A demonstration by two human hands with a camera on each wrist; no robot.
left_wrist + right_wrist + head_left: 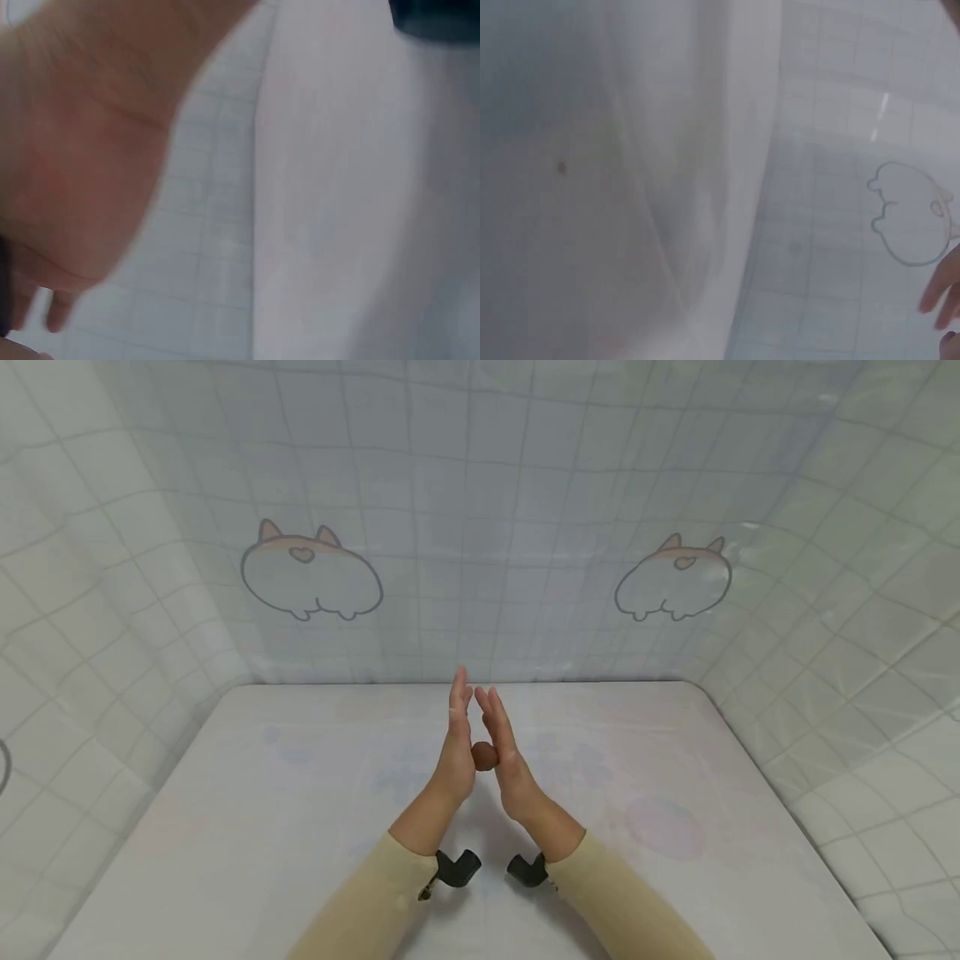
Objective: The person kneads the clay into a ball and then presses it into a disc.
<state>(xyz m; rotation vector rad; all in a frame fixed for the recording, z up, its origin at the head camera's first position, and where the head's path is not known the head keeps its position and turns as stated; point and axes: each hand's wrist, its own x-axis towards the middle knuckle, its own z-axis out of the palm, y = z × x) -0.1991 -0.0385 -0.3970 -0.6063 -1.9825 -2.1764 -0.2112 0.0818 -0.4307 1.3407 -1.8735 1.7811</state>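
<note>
Far left I see one cartoon [311, 577] on the wall [487, 568]; then the left hand [455, 756], fingers straight; one brown ball [483, 757], held between both palms over one table [262, 827]; the right hand [512, 772], fingers straight too; far right, a second cartoon [675, 585].

Below the ball [484, 757], both sleeves [375, 893] are cut off by the edge; the right wrist view cuts the fingers [941, 283].

Muted Light, Blurred Wrist Views

Soft shadows are cast on the counter [262, 827] beneath the sleeves [367, 902]. Glare streaks are reflected by the gridded sheeting [825, 225]; in both wrist views, the hands [454, 752] [512, 772] are blurred.
</note>
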